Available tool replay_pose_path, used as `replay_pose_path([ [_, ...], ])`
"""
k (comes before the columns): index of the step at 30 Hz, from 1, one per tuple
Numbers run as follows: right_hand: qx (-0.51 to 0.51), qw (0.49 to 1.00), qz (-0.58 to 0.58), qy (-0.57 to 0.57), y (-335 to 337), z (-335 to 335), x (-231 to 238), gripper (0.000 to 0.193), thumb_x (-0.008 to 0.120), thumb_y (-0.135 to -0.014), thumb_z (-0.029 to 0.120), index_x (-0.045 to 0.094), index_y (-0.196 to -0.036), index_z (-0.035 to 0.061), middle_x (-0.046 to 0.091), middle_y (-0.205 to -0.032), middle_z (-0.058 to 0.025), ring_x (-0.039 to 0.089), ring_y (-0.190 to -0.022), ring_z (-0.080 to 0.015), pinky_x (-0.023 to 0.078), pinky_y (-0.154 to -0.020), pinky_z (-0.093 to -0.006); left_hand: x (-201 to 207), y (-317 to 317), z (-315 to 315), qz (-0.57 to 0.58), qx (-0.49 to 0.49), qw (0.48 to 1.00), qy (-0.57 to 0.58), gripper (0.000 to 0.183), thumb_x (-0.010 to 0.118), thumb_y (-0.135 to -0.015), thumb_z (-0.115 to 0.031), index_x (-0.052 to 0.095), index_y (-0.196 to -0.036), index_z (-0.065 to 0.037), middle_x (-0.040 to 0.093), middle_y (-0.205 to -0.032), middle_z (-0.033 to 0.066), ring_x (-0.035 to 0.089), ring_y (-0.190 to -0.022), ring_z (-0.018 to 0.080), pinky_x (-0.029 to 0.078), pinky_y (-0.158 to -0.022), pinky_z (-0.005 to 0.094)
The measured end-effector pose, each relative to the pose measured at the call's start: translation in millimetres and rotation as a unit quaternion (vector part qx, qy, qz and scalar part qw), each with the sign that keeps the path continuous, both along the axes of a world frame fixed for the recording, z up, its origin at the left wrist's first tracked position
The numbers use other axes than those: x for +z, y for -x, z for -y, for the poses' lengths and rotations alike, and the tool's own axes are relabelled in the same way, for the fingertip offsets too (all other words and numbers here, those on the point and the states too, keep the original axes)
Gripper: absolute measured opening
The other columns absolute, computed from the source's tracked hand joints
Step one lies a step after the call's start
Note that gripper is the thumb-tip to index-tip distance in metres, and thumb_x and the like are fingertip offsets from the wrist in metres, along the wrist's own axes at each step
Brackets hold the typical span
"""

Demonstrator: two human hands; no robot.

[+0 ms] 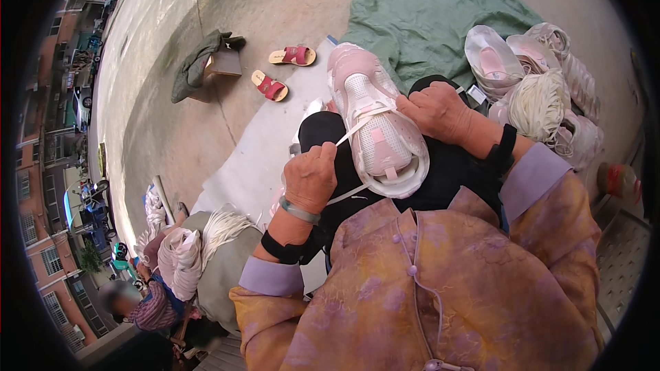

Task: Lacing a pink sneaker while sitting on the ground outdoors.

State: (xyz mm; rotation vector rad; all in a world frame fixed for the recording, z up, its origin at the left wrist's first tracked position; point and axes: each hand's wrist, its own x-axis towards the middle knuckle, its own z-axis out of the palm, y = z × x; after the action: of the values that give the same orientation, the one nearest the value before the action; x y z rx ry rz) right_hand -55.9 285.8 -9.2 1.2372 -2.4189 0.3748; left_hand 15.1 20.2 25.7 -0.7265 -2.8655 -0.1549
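Observation:
A pink and white sneaker (pixel 377 120) lies across my lap, its toe pointing away from me and its padded collar toward me. White shoelace (pixel 354 128) runs over its tongue. My left hand (pixel 310 177), left of the shoe, is closed on one end of the lace, which stretches taut to the eyelets; a loose tail hangs below the fist. On the other side, my right hand (pixel 436 111) is closed in a pinch beside the eyelets, with lace leading to its fingertips.
Several pink and white sneakers (pixel 491 62) and a bundle of white laces (pixel 540 104) lie at right by a green cloth (pixel 426 10). Red sandals (pixel 292 55) and a box (pixel 225 63) stand ahead. At lower left, another person (pixel 155 309) sits near more laces (pixel 223 230).

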Motion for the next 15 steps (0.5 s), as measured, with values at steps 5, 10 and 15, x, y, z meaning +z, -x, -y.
replay_pose_path([
  [5, -0.008, 0.999, 0.025, 0.02, -9.7, -10.0, -6.4, 0.008, 0.054, -0.073, 0.015, 0.051, -0.078, 0.01, 0.047, -0.06, -0.0003, 0.055, -0.052, -0.0168, 0.04, -0.047, -0.0309, -11.0, -20.0, 1.9, 0.022, 0.048, 0.997, -0.053, 0.008, 0.055, -0.077, -0.004, 0.05, -0.079, -0.011, 0.05, -0.063, 0.0077, 0.054, -0.053, 0.0269, 0.041, -0.044, 0.036],
  [10, -0.055, 0.988, 0.105, 0.103, -3.0, 5.6, 5.2, 0.006, 0.055, -0.073, 0.011, 0.051, -0.077, 0.0102, 0.054, -0.063, -0.0047, 0.059, -0.057, -0.0238, 0.044, -0.047, -0.0352, -7.2, -15.1, 4.0, 0.204, 0.156, 0.923, -0.286, 0.016, 0.055, -0.076, -0.001, 0.053, -0.091, -0.007, 0.058, -0.071, 0.0078, 0.056, -0.053, 0.0201, 0.044, -0.049, 0.0277],
  [15, -0.077, 0.977, 0.14, 0.139, 9.3, 17.4, 15.1, 0.005, 0.055, -0.075, 0.01, 0.051, -0.074, 0.0089, 0.058, -0.065, -0.0078, 0.06, -0.062, -0.028, 0.045, -0.049, -0.0371, 16.3, 23.0, -20.8, 0.434, 0.216, 0.682, -0.547, 0.024, 0.061, -0.081, -0.013, 0.051, -0.1, -0.001, 0.056, -0.07, 0.0002, 0.051, -0.055, 0.007, 0.044, -0.052, 0.0198],
])
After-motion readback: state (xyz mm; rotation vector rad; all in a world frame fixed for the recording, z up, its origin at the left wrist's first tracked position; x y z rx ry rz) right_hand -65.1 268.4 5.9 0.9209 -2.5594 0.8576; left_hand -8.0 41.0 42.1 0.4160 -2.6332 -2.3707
